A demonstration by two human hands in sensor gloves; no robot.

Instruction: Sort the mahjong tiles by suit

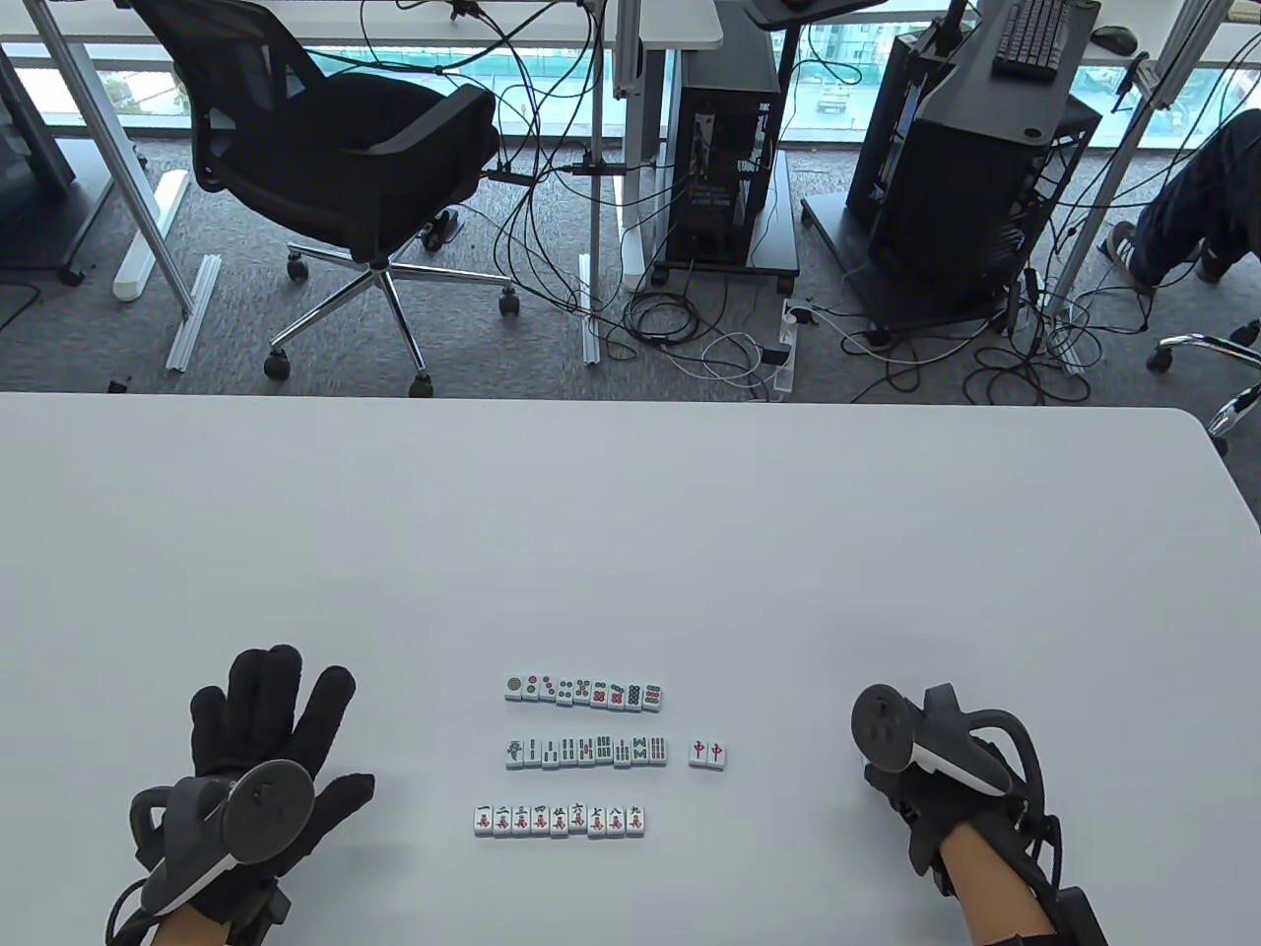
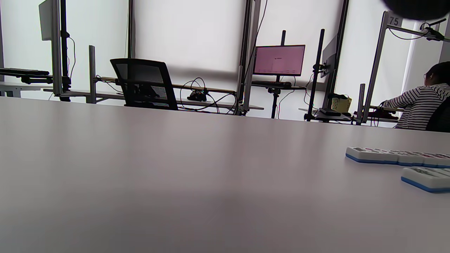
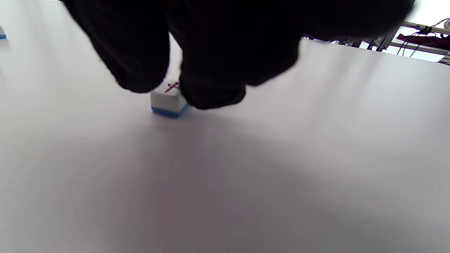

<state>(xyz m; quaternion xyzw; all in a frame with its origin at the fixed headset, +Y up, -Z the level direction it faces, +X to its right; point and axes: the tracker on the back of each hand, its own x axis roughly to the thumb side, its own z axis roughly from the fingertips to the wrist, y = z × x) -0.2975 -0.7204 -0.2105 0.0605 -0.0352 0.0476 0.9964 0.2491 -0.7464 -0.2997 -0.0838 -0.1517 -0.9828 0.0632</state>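
Three face-up rows of mahjong tiles lie near the table's front: dots [image 1: 583,694], bamboo [image 1: 585,753] and characters [image 1: 560,820]. A pair of red-character tiles [image 1: 707,753] sits just right of the bamboo row. My left hand [image 1: 266,729] lies flat on the table left of the rows, fingers spread, holding nothing. My right hand [image 1: 887,778] is right of the rows, its fingers hidden under the tracker. In the right wrist view two fingertips [image 3: 211,95] pinch a blue-backed tile [image 3: 168,102] with a red mark, which rests on the table. The left wrist view shows row ends [image 2: 397,157].
The white table [image 1: 630,512] stretches far beyond the tiles to its back edge. Behind it stand an office chair [image 1: 335,148], computer towers and floor cables. A seated person in a striped top [image 2: 422,105] is at another desk.
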